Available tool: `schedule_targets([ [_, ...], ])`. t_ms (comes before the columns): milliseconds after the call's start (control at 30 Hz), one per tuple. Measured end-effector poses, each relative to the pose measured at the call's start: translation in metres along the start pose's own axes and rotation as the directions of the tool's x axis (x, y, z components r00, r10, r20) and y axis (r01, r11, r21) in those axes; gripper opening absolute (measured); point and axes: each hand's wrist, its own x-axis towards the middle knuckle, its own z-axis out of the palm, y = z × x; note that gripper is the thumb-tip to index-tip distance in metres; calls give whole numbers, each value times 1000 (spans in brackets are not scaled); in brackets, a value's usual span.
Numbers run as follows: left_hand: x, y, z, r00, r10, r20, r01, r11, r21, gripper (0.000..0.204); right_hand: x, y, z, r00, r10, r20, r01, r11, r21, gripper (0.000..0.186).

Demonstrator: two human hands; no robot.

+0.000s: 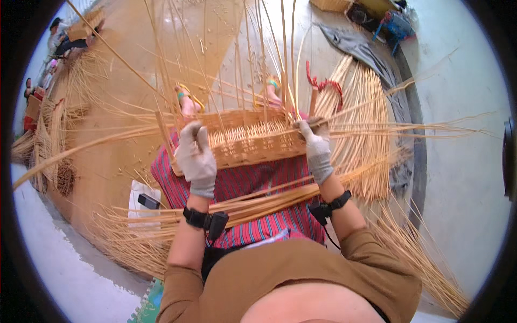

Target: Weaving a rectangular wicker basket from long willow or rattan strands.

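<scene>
Brown, softly creased cloth of my top (269,274) lies closest, its sleeves ending at my elbows, and beyond it my lap is draped in a striped cloth (242,182), red with thin blue lines. Across that cloth runs a loose sheaf of cane strips (253,209), smooth, flat and straw-coloured, splaying out at its left end. Just past it sits the basket (258,157), a long, rectangular piece of tightly woven golden cane, its near wall pebbled by the over-and-under weave, with thin stakes (293,54) standing tall from it and long strands trailing off sideways. It lies on my lap between my 2 hands, both in pale, knitted gloves with black bands at the wrists. My left hand (197,156) is at its left end, fingers curled in toward the thumb; I cannot tell whether they grip the cane. My right hand (316,142) grasps its right end, thumb up at the rim, beside something small and dark that is too blurred to name. On the floor to my right, a thick bundle of pale rods (366,132) fans out near a red tie (329,86) and a crumpled grey sheet (344,40).
</scene>
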Motion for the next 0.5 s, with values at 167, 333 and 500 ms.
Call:
schedule_targets([
  [167,-18,0,63,416,-502,758,723,688,59,20,12,0,10,973,179,147,-200,970,141,19],
  [333,-49,-14,102,626,-490,607,623,782,-11,30,112,2,114,727,-620,297,671,549,-498,60],
  [500,-33,-17,72,481,-648,590,795,606,17,31,48,-46,155,917,-353,188,227,847,481,77],
])
